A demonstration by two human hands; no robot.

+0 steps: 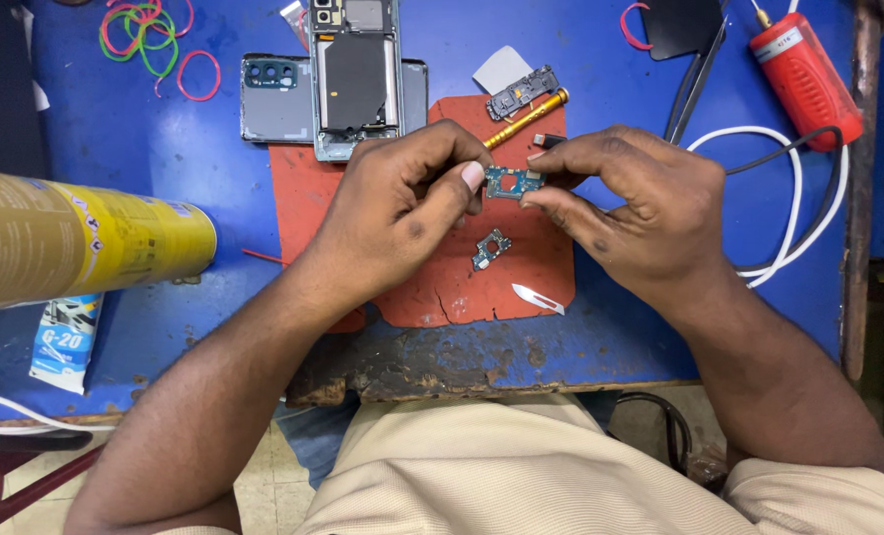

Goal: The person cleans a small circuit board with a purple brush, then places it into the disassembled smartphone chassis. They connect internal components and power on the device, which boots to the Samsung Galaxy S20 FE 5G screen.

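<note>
My left hand (402, 203) and my right hand (630, 203) meet over a red mat (462, 287), pinching a small teal circuit board (512, 182) between their fingertips, one hand at each end. A second small circuit board (489, 248) lies on the mat just below. A bare scalpel blade (538, 298) rests at the mat's lower right edge. An opened phone (355, 74) lies beyond my left hand, with its grey back cover (275, 99) beside it.
A yellow spray can (75, 238) lies at left over a glue tube (65, 342). Rubber bands (150, 40) sit far left. A yellow-handled screwdriver (526, 117), a black board piece (523, 92), tweezers (694, 79), a red tool (803, 79) and a white cable (793, 213) lie on the blue table (145, 159).
</note>
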